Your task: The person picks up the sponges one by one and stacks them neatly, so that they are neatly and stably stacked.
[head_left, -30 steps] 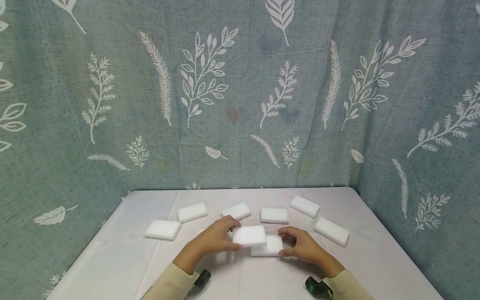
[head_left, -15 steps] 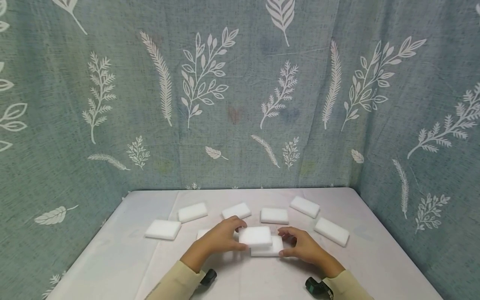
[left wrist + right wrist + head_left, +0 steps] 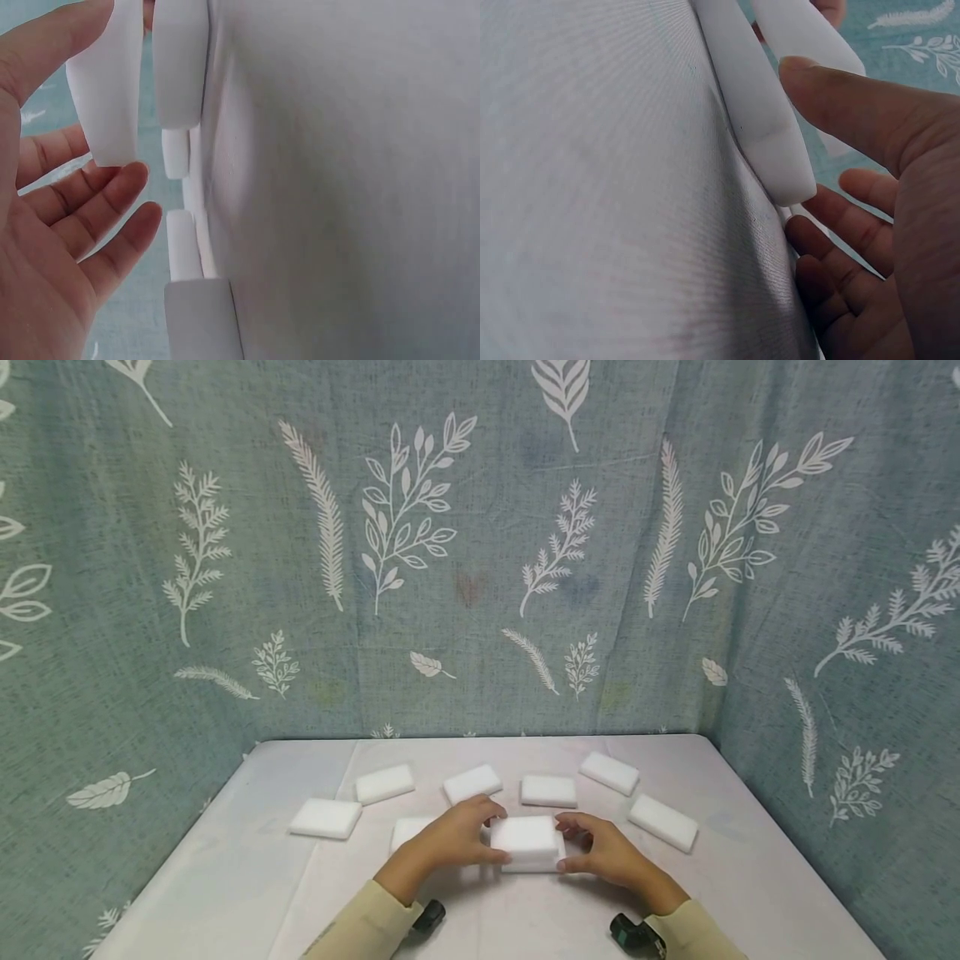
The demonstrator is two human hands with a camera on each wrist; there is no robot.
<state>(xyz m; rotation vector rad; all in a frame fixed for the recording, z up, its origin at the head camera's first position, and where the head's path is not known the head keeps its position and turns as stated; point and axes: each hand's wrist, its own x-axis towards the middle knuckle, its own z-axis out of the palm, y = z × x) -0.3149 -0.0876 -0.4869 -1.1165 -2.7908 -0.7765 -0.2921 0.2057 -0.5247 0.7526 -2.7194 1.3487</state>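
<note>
My left hand (image 3: 459, 837) pinches a white block (image 3: 525, 838) by its left end, between thumb and fingers. In the left wrist view that held block (image 3: 109, 97) hangs apart from a lower white block (image 3: 180, 67) on the table. The lower block (image 3: 532, 866) lies flat beneath the held one in the head view, mostly covered by it. My right hand (image 3: 611, 852) is at the lower block's right end. In the right wrist view the right thumb and fingers curve round the end of the lower block (image 3: 769, 142), with the held block (image 3: 810, 37) above it.
Several white blocks lie scattered on the white-covered table (image 3: 225, 877): one at the left (image 3: 326, 819), one at the right (image 3: 663, 822), others along the back. Another (image 3: 408, 831) is partly behind the left hand. A patterned grey-green cloth (image 3: 480, 568) surrounds the table.
My left hand has carried its block to the right, over the lower block, uncovering more of the block behind that hand. The right hand has stayed in place.
</note>
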